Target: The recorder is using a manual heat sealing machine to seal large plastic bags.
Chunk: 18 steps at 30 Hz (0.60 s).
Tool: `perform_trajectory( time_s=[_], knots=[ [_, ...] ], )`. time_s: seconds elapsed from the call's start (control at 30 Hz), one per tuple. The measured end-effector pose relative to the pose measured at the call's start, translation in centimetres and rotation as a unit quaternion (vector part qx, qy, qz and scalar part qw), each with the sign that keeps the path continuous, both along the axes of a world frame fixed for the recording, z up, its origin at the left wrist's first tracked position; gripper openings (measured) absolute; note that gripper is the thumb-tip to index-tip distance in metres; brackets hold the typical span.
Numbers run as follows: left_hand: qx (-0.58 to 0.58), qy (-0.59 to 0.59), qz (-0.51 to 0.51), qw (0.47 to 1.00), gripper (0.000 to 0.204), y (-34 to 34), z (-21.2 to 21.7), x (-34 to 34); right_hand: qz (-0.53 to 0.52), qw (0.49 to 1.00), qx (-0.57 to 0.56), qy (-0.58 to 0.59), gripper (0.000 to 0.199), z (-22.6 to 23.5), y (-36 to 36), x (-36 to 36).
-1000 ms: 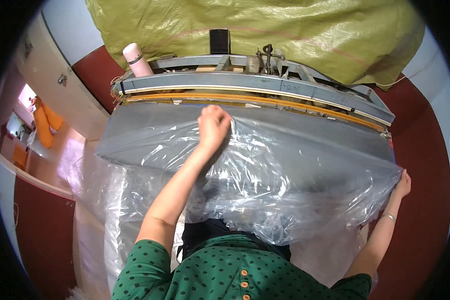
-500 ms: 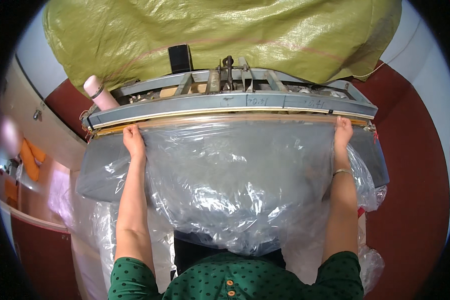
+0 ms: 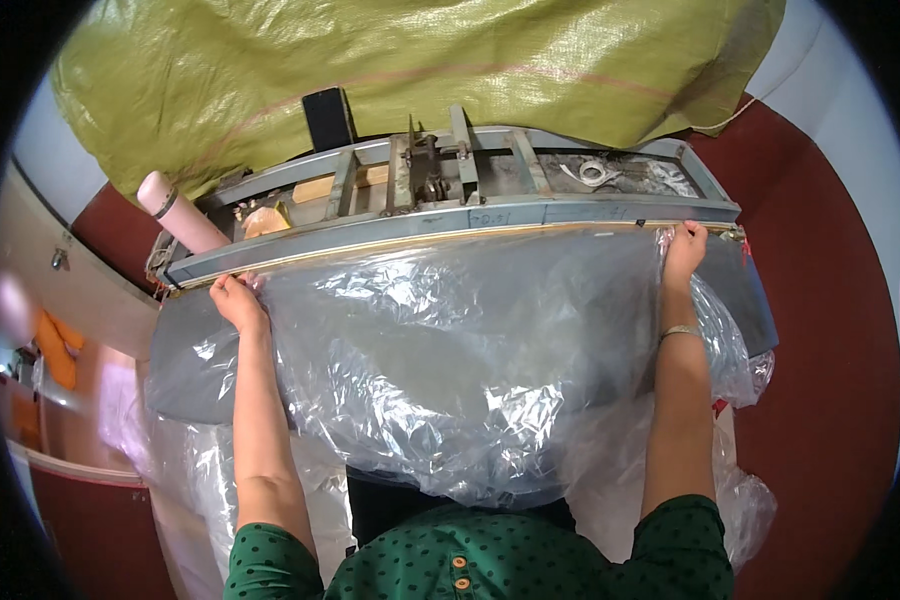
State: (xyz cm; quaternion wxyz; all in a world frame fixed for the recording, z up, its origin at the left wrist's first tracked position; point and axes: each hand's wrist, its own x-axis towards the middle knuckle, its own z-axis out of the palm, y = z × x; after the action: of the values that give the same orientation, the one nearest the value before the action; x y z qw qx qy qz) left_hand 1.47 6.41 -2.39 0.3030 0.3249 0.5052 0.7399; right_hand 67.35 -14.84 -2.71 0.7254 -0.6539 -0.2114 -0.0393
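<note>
A wide sheet of clear plastic film [image 3: 470,345] stretches across a grey work surface [image 3: 185,350] and hangs over the near edge toward me. With fingers pinched, my left hand [image 3: 238,302] grips the film's far left corner. The far right corner is held in my right hand [image 3: 686,250], its fingers also closed. Between the hands, the film's far edge runs up to the long front bar [image 3: 370,234] of a grey metal frame. The bar covers that edge, so where it ends is hidden.
On the frame's left end leans a pink bottle [image 3: 185,215]. A dark phone [image 3: 328,120] is propped behind, against a yellow-green woven sheet [image 3: 420,60]. A roll of tape [image 3: 592,174] lies inside the frame. More crumpled film [image 3: 735,350] hangs at the right.
The metal frame has come down and toward me, hiding most of the orange strip below it. My left hand has shifted left and slightly nearer; the right hand is almost still.
</note>
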Motion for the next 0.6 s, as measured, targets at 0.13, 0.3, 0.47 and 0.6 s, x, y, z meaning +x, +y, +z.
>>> perform_trajectory(
  time_s=[0.13, 0.3, 0.47, 0.6],
  knots=[
    [-0.166, 0.236, -0.131, 0.948, 0.033, -2.0, 2.6, -2.0, 0.018, 0.997, -0.042, -0.062, 0.017, 1.0, -0.7, -1.7],
    [-0.169, 0.500, -0.207, 0.824, 0.039, -6.3, 5.7, -4.3, 0.066, 0.960, -0.146, -0.229, 0.025, 2.6, -6.0, -3.2],
    [-0.071, 0.307, -0.379, 0.870, 0.021, -13.1, 7.2, -1.1, -0.193, 0.943, -0.183, -0.202, 0.024, 4.8, -14.9, -3.1],
    [-0.043, 0.189, -0.448, 0.873, 0.024, -17.9, 10.5, 1.4, -0.171, 0.914, -0.125, -0.346, 0.026, 9.3, -13.9, -8.3]
  ],
)
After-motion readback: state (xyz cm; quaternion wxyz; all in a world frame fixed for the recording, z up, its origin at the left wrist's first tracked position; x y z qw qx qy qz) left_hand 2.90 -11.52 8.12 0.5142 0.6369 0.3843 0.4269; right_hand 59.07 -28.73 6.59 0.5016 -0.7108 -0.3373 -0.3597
